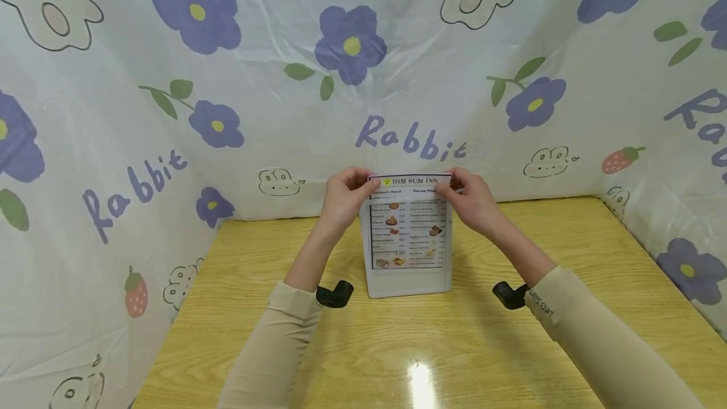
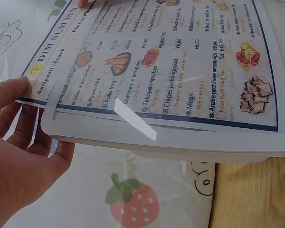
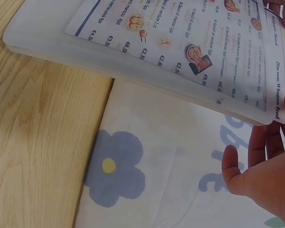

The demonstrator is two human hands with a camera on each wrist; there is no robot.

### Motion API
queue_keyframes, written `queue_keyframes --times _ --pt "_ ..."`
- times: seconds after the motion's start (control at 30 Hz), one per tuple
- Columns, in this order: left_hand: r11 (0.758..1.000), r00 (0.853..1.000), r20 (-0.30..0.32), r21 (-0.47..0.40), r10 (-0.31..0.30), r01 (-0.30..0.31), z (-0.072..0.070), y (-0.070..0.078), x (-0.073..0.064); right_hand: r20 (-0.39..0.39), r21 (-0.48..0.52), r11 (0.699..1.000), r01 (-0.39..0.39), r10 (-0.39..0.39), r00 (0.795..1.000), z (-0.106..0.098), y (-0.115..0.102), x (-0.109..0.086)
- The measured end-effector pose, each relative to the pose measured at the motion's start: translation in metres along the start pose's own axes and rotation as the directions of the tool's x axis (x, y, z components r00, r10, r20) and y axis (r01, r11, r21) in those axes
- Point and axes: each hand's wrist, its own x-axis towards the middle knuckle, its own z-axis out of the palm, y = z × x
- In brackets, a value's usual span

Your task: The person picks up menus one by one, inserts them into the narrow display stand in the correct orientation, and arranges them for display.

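A printed menu sheet [image 1: 410, 232], headed "DIM SUM INN", sits mostly inside a whitish, see-through plastic menu holder [image 1: 409, 284] that stands upright on the table. The sheet's top strip sticks out past the holder's upper edge, while a bare band shows below its lower border. My left hand [image 1: 345, 197] pinches the sheet's upper left corner, thumb in front and fingers behind. At the opposite corner, my right hand [image 1: 472, 199] pinches the sheet the same way. In the left wrist view, the left hand's little finger lies against the holder's corner [image 2: 54, 128].
Under the holder is a yellowish wood-grain table [image 1: 272, 333]. A white cloth [image 1: 272, 137] printed with purple flowers and "Rabbit" lettering hangs behind and at both sides. Black wrist devices [image 1: 336, 294] show beside the sleeve cuffs.
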Motion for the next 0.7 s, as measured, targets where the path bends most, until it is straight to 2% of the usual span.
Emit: queue_keyframes --times 0.3,0.7 --pt "1.0 1.0 0.0 -0.015 -0.028 0.028 -0.001 -0.007 0.003 -0.033 0.009 1.0 -0.023 0.024 0.999 0.002 0.0 0.005" --pt "1.0 1.0 -0.016 -0.031 -0.004 0.003 -0.002 -0.019 0.01 -0.076 0.042 0.999 -0.01 0.013 0.997 0.005 -0.006 0.014"
